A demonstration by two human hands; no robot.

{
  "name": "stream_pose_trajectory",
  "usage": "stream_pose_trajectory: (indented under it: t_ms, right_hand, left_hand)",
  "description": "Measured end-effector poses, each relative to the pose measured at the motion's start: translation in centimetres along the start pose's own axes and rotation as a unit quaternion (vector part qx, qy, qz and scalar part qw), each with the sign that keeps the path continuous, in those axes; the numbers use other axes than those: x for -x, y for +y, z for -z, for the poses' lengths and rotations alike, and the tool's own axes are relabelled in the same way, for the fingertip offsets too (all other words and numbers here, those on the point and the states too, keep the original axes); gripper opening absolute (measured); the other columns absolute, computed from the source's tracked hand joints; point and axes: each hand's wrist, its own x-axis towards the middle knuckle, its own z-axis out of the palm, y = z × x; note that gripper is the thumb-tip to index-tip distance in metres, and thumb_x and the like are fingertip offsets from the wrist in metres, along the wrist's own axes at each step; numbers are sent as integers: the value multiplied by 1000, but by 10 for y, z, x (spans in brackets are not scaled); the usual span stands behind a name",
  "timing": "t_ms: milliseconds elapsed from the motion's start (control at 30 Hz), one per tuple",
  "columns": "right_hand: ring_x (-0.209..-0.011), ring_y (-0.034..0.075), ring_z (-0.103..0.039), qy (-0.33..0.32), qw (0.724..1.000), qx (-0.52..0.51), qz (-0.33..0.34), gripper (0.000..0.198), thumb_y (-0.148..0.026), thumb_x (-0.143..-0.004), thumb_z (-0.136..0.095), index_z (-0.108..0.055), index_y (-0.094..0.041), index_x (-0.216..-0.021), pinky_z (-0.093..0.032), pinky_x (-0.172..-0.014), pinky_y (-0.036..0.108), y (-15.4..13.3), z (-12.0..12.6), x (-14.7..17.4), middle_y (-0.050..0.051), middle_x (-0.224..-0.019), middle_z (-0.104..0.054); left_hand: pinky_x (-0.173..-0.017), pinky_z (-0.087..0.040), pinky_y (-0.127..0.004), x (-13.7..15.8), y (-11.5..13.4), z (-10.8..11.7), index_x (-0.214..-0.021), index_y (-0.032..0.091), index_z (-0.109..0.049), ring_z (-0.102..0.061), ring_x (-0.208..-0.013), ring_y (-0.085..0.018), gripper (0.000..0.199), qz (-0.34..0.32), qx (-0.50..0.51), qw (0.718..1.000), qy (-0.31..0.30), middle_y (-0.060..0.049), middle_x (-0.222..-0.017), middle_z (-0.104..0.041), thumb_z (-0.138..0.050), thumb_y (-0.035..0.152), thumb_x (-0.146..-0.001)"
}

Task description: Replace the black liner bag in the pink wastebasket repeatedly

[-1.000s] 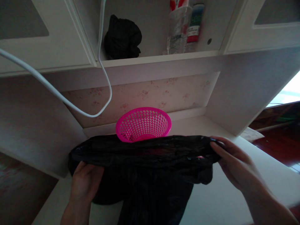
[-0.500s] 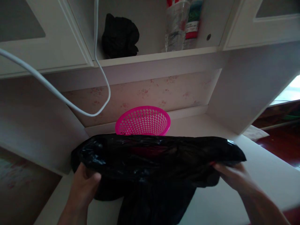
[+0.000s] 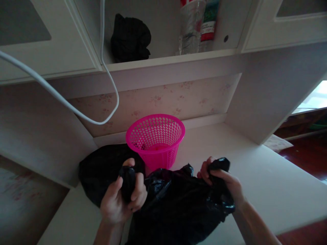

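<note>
A black plastic bag [image 3: 176, 207] hangs between my two hands, low in front of me, its upper edge bunched and wrinkled. My left hand [image 3: 122, 197] is closed around a gathered end of it, and black plastic pokes up between thumb and fingers. On the other side, my right hand [image 3: 224, 180] grips the opposite gathered end. Just beyond the bag stands a pink perforated plastic basket [image 3: 171, 156], upright on the white desk top [image 3: 212, 143]. Another black plastic bundle [image 3: 102, 170] lies on the desk left of the basket, partly behind my left hand.
An open shelf [image 3: 163, 61] above holds a crumpled black bundle [image 3: 130, 39], a clear plastic container [image 3: 190, 30] and a green-and-red packet [image 3: 209, 23]. A white cable [image 3: 76, 114] loops down at the left. Upright panels [image 3: 276, 92] flank the desk.
My hands have drawn closer together, the left moving right and both rising slightly. The bag's stretched-out edge is now bunched in them, lower down, uncovering more of the pink basket.
</note>
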Motion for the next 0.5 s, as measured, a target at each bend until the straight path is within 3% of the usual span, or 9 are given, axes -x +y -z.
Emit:
stream_pose_trajectory:
  t_ms: [100, 167, 233, 300, 367, 433, 500]
  right_hand:
    - [-61, 16, -49, -29, 984, 164, -67, 35, -51, -82, -73, -55, -22, -88, -39, -59, 30, -11, -22, -4, -3, -66, -53]
    - [-69, 15, -50, -30, 970, 243, -12, 38, -50, -83, -75, -52, -22, -94, -41, -64, 29, -17, -40, -7, -4, -76, -55]
    - [-75, 16, -50, -24, 950, 303, 77, 35, -45, -88, -72, -46, -23, -95, -44, -69, 29, -20, -56, -10, -3, -83, -54]
    - [-81, 18, -52, -60, 907, 384, 160, 28, -33, -88, -70, -44, -23, -91, -47, -74, 33, -22, -65, -12, 0, -90, -56]
    - [-98, 25, -56, -146, 840, 468, 232, 27, -22, -79, -72, -51, -21, -96, -49, -89, 43, -25, -67, -12, 7, -106, -61]
    - [-121, 32, -54, -231, 787, 506, 268, 48, -14, -74, -71, -57, -19, -120, -44, -107, 55, -30, -64, -9, 14, -128, -60]
    - [-136, 32, -50, -281, 782, 495, 254, 77, -13, -79, -70, -42, -21, -151, -43, -115, 53, -36, -59, -4, 16, -146, -53]
  left_hand:
    - [-36, -29, -13, -14, -13, -16, -161, 32, -34, -35, -35, -6, 71, 138, -53, 989, -26, 0, -60, -66, -37, 70, -101]
    - [-33, -28, -12, -24, -22, -27, -167, 27, -8, -40, -32, -8, 82, 219, -123, 968, -28, -1, -60, -71, -42, 64, -102]
    - [-32, -32, -13, -32, -31, -36, -167, 26, 0, -47, -32, -8, 97, 266, -182, 946, -32, -3, -70, -77, -61, 56, -98]
    - [-32, -34, -13, -36, -40, -40, -163, 22, -16, -52, -35, -8, 101, 273, -211, 938, -36, -5, -77, -79, -74, 56, -88]
    - [-31, -33, -14, -38, -47, -39, -148, 17, -38, -53, -35, -9, 86, 247, -233, 940, -14, -4, -71, -76, -75, 63, -85]
    - [-31, -32, -14, -40, -51, -37, -133, 18, -47, -50, -33, -9, 72, 211, -256, 942, 43, 0, -60, -70, -68, 69, -87]
    - [-30, -31, -14, -42, -53, -34, -124, 20, -51, -47, -31, -8, 65, 178, -263, 941, 122, 5, -56, -65, -67, 71, -87]
